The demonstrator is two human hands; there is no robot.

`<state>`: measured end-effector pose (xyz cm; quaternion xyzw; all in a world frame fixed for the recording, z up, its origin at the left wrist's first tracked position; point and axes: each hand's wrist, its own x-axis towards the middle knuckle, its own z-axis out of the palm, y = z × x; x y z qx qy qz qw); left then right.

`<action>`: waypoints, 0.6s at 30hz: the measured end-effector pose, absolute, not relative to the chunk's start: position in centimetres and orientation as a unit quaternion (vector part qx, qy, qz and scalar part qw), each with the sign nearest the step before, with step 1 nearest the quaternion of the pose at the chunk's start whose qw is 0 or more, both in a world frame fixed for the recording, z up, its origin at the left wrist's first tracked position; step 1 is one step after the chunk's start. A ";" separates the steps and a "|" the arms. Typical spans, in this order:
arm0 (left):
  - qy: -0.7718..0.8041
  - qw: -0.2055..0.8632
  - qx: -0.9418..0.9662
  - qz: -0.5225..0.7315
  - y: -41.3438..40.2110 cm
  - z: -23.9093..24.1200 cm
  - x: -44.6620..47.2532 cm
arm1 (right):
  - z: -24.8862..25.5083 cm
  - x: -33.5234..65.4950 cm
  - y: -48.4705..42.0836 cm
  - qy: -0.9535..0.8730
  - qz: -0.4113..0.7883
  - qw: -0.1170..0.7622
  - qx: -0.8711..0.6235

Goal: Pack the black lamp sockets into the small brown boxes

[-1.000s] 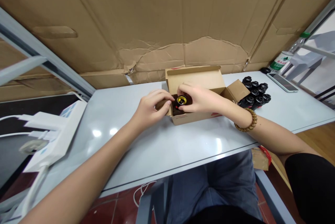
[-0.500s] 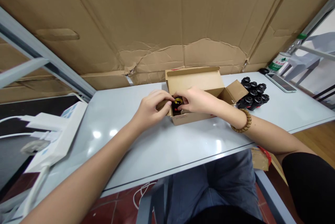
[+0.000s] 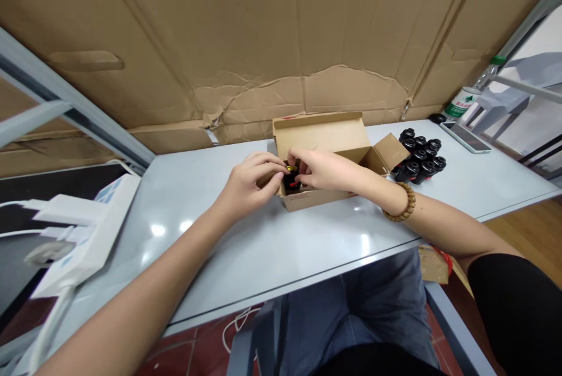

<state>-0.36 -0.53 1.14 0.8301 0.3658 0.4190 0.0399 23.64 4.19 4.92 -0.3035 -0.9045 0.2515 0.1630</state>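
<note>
An open cardboard box stands on the table, its lid folded back and a side flap sticking out to the right. Inside its left end is a small black cylindrical piece with a yellow ring on top and a red mark; my fingers partly cover it. From the left, my left hand pinches at its top edge with thumb and fingertips. My right hand reaches over the box, fingers curled round the piece's right side. Several similar black pieces stand grouped right of the box.
A phone, a dark round object and a water bottle are at the table's far right. A white power strip with plugs and cables lies at the left. A large cardboard sheet rises behind the table.
The black piece appears slightly lower or more covered by my fingers inside the box. Both hands keep nearly the same place; the whole view has shifted slightly.
</note>
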 end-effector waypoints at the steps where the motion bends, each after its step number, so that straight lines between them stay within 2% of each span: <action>1: 0.365 0.041 0.831 0.419 -0.5 1.1 -0.4 | 5.1 23.8 4.0 -0.903 0.256 0.161 -0.305; 5: 0.367 0.041 0.830 0.418 -0.6 1.2 -0.2 | 7.8 25.9 3.5 -0.900 0.237 0.194 -0.310; 8: 0.366 0.040 0.830 0.419 -0.7 1.2 -0.2 | 11.3 30.0 4.3 -0.876 0.120 0.267 -0.382; 11: 0.363 0.038 0.831 0.420 -0.6 1.1 -0.2 | 13.8 35.3 7.1 -0.807 -0.031 0.252 -0.533; 12: 0.362 0.037 0.832 0.419 -0.6 1.1 -0.2 | 14.1 37.0 8.4 -0.788 -0.042 0.228 -0.570; 14: 0.360 0.034 0.835 0.415 -0.6 1.1 -0.3 | 13.7 40.1 10.9 -0.728 -0.040 0.091 -0.678; 16: 0.359 0.031 0.838 0.411 -0.5 1.1 -0.3 | 12.4 42.4 13.0 -0.699 -0.008 -0.019 -0.715; 18: 0.358 0.029 0.840 0.407 -0.5 1.1 -0.3 | 10.8 43.8 14.2 -0.693 0.027 -0.092 -0.714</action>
